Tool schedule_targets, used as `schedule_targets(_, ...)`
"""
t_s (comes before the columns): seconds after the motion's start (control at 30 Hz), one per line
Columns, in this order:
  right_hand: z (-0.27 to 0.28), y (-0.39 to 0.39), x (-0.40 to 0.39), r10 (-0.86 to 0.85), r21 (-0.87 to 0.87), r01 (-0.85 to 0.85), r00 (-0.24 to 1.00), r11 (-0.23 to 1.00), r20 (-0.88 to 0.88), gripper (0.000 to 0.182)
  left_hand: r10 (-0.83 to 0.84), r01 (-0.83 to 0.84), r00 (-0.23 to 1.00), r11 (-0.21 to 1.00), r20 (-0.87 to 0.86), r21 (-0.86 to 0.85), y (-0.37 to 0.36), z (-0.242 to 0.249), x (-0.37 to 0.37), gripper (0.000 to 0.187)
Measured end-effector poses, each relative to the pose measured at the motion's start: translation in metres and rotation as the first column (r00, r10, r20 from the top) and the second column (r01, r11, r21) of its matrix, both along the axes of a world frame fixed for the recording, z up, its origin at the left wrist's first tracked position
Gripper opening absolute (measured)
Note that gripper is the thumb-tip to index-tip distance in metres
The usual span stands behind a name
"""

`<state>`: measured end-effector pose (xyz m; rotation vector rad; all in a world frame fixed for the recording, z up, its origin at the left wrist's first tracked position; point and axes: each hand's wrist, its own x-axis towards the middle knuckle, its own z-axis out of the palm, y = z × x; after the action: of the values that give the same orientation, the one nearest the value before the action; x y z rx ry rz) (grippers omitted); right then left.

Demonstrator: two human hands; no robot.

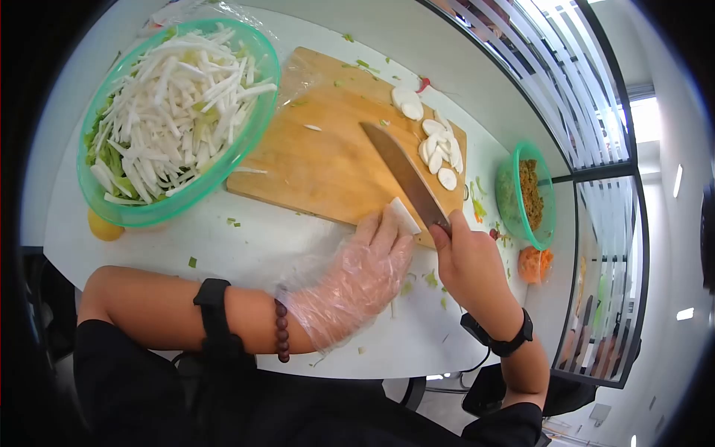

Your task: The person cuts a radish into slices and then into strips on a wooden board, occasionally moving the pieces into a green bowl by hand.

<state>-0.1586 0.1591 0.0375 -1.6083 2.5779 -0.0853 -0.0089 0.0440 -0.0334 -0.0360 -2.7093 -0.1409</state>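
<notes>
Gloved left hand [372,261] at the near edge of the cutting board [320,156], its fingers bent and closed down on a white radish piece [404,216]; exact fingertip position hard to read through the film. Right hand [473,261] wrapped tight round the handle of the knife [408,179], blade slanting away across the wood just beside the piece; contact between the two can't be told. For clean slicing, judged from here: tuck the fingertips back, let the knuckles guide the blade, draw evenly. The piece sits close to the board's edge; farther in would likely give steadier footing. Loose glove film could snag under the steel. White slices [441,145] lie beyond the blade, limiting room on that side. Off left, a big green bowl [141,217] heaped with white strips [179,97] overhangs the board's corner; off right, a small bowl [509,192] of brown stuff and an orange bundle [535,264].
</notes>
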Motion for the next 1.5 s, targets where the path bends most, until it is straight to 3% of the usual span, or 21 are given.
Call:
schedule_targets(0.57,0.001,0.024,0.001,0.006,0.188,0.000,1.000,0.982,-0.030,0.023,-0.019,0.019,1.000,1.000,0.013,-0.001,-0.005,0.004,-0.001,0.034)
schedule_targets(0.77,0.002,0.032,0.000,-0.019,0.138,0.007,0.996,0.990,0.089,0.020,-0.027,0.031,0.998,0.998,0.059,-0.063,-0.009,0.009,-0.002,0.035)
schedule_targets(0.87,-0.006,0.019,-0.006,0.062,0.095,-0.065,0.997,0.993,0.036,0.021,-0.012,0.012,0.999,1.000,0.045,-0.018,-0.004,0.005,-0.003,0.035)
schedule_targets(1.1,0.002,0.016,-0.012,-0.050,-0.009,0.052,0.992,0.999,0.119,0.026,-0.020,0.023,0.998,0.998,0.054,-0.057,-0.008,0.012,-0.002,0.039)
schedule_targets(1.27,0.000,0.024,-0.002,0.064,0.003,-0.065,0.996,0.998,0.055,0.025,-0.017,0.018,1.000,1.000,0.024,-0.014,-0.005,0.008,-0.003,0.040)
schedule_targets(1.5,-0.003,0.027,0.000,0.092,0.041,-0.091,0.995,0.995,-0.025,0.023,-0.007,0.007,1.000,1.000,0.004,-0.001,-0.004,0.004,-0.003,0.037)
